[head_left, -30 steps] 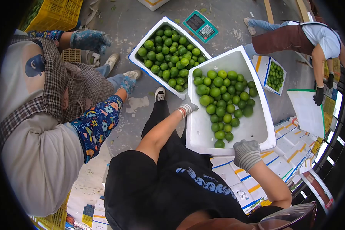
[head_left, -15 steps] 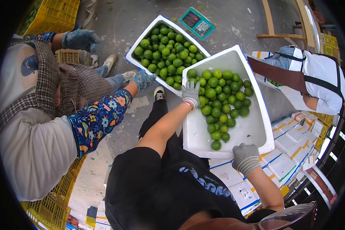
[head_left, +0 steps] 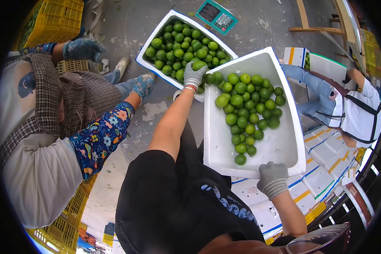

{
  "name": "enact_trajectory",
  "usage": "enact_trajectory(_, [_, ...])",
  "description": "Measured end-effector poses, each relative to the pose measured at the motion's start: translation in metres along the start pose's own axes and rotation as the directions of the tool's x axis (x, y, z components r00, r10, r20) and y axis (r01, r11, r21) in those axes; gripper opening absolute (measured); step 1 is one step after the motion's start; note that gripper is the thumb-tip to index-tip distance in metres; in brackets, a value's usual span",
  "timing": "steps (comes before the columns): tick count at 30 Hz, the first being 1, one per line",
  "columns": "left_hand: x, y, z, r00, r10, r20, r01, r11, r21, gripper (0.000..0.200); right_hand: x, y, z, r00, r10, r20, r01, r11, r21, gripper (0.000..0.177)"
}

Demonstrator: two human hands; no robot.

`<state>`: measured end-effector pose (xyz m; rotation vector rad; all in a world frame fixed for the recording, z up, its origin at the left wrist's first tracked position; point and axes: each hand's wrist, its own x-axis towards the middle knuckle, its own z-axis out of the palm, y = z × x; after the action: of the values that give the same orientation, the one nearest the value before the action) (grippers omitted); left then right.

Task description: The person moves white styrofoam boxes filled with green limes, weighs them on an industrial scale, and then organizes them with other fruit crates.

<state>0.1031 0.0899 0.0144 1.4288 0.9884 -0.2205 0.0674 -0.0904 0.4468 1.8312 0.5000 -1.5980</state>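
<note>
Limes (head_left: 242, 111) lie heaped toward the far left side of the near box (head_left: 279, 144), leaving its right and near floor bare, while more fill the far box (head_left: 161, 31); the lower layers are hidden under the top ones. One corner of the far box disappears behind the near box, whose underside is out of sight, so what it rests on cannot be told. The left hand (head_left: 194, 76), in a gray glove, is curled round one lime (head_left: 199, 65) above the far box, its palm hidden. The right hand (head_left: 273, 180) grips the near box's rim at the lower right, though some of its fingers are hard to make out. The scale (head_left: 216, 16) is clipped by the top edge, its readout illegible. Half a second ago the left hand was among the limes in the near box; now it is over the far box, while the right hand has kept its place. At left, a co-worker's blue-gloved hand (head_left: 144, 86) has drawn back from the far box's corner, and the aproned person (head_left: 347, 103) at right has shifted position.
</note>
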Motion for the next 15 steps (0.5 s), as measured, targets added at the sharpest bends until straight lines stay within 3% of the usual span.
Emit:
enact_trajectory(1, [0.011, 0.009, -0.005, 0.999, -0.044, -0.016, 0.042, 0.996, -0.079, 0.077, 0.002, 0.000, 0.001, 1.000, 0.003, 0.004, -0.003, 1.000, 0.002, 0.021])
enact_trajectory(2, [0.015, 0.016, -0.003, 0.996, -0.090, -0.003, 0.084, 0.942, -0.324, 0.091, 0.004, 0.001, 0.003, 1.000, 0.006, 0.007, -0.006, 1.000, 0.000, 0.021])
enact_trajectory(5, [0.044, -0.045, 0.013, 0.991, -0.115, 0.068, 0.095, 0.964, 0.247, 0.099, 0.007, 0.002, 0.011, 1.000, 0.023, -0.014, -0.023, 1.000, 0.012, 0.021])
enact_trajectory(6, [0.024, -0.048, 0.013, 0.989, -0.053, 0.141, 0.010, 0.956, 0.294, 0.094, 0.010, 0.005, 0.012, 1.000, 0.020, -0.019, -0.020, 1.000, 0.012, 0.021])
enact_trajectory(8, [-0.017, -0.038, 0.011, 0.928, -0.295, 0.227, 0.189, 0.899, 0.396, 0.094, 0.012, 0.008, 0.021, 1.000, 0.015, -0.024, -0.015, 1.000, 0.021, 0.021])
enact_trajectory(10, [-0.031, -0.077, 0.026, 0.939, -0.171, 0.300, 0.104, 0.969, 0.225, 0.097, 0.015, 0.010, 0.025, 0.999, 0.023, -0.035, -0.021, 0.999, 0.046, 0.021])
enact_trajectory(11, [-0.041, -0.078, 0.036, 0.836, -0.318, 0.448, 0.325, 0.944, 0.064, 0.108, 0.016, 0.011, 0.029, 0.999, 0.028, -0.038, -0.025, 0.998, 0.061, 0.022])
enact_trajectory(13, [-0.029, -0.104, 0.077, 0.837, -0.074, 0.542, 0.047, 0.997, 0.064, 0.109, 0.013, 0.013, 0.037, 0.998, 0.033, -0.060, -0.029, 0.997, 0.067, 0.021])
enact_trajectory(15, [-0.036, -0.078, 0.084, 0.861, -0.084, 0.502, 0.087, 0.996, 0.019, 0.109, 0.012, 0.014, 0.044, 0.997, 0.033, -0.066, -0.028, 0.997, 0.078, 0.021])
